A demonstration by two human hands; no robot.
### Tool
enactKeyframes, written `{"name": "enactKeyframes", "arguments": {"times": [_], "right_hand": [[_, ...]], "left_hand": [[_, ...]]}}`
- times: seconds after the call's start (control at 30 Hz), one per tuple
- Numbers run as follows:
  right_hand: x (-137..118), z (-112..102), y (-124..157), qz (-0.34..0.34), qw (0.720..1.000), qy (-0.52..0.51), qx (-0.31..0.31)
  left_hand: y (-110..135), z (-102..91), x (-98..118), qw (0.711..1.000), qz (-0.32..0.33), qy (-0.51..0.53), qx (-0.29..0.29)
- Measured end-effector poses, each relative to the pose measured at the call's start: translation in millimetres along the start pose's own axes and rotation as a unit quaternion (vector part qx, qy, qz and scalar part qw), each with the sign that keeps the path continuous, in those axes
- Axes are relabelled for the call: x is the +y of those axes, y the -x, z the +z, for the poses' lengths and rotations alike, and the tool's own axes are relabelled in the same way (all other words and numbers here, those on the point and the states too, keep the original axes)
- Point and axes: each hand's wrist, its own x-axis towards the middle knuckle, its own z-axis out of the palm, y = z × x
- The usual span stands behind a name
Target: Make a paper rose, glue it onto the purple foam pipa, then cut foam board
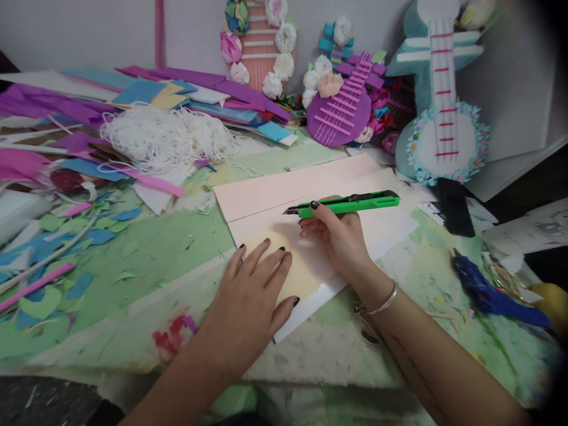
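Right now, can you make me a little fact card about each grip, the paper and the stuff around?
Left grip: palm down, fingers spread over the pale sheets
Right grip: holding a green cutter, blade end pointing left
Paper: overlapping sheets on the green-stained table
Far side: white string heap, purple model instrument
Right side: blue-handled tool

Green cutter (364, 205) (in right fingers (327, 218)), pale paper (266, 192)

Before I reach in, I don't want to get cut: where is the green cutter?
In the head view, the green cutter is in the right hand, just right of centre, over the pale sheets.
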Motion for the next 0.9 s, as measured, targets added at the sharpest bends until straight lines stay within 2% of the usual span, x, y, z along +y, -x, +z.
{"name": "enactKeyframes", "arguments": {"times": [0.13, 0.23, 0.37, 0.53, 0.77, 0.9], "right_hand": [[-4.3, -0.2, 1.0, -0.029, 0.999, 0.026, -0.004], [-4.9, -1.0, 4.5, -0.049, 0.993, 0.109, -0.020], [-1.2, -3.5, 7.6, -0.081, 0.972, 0.217, -0.040], [-0.4, -5.6, 6.5, -0.151, 0.944, 0.286, -0.060], [-3.9, -2.5, 7.4, -0.140, 0.937, 0.314, -0.056], [-4.3, -2.5, 7.7, -0.141, 0.932, 0.330, -0.056]], "left_hand": [[0.3, 0.1, 0.9, 1.000, -0.001, -0.009, -0.003], [0.6, 0.9, 1.3, 1.000, 0.000, -0.011, 0.001], [0.9, 1.7, 2.2, 1.000, 0.004, -0.012, 0.008], [0.3, -1.1, 3.4, 1.000, -0.002, 0.002, 0.002], [-0.2, -4.6, 2.2, 0.999, -0.021, 0.025, -0.020], [-6.4, -12.5, 0.5, 0.998, -0.032, 0.033, -0.051]]}}
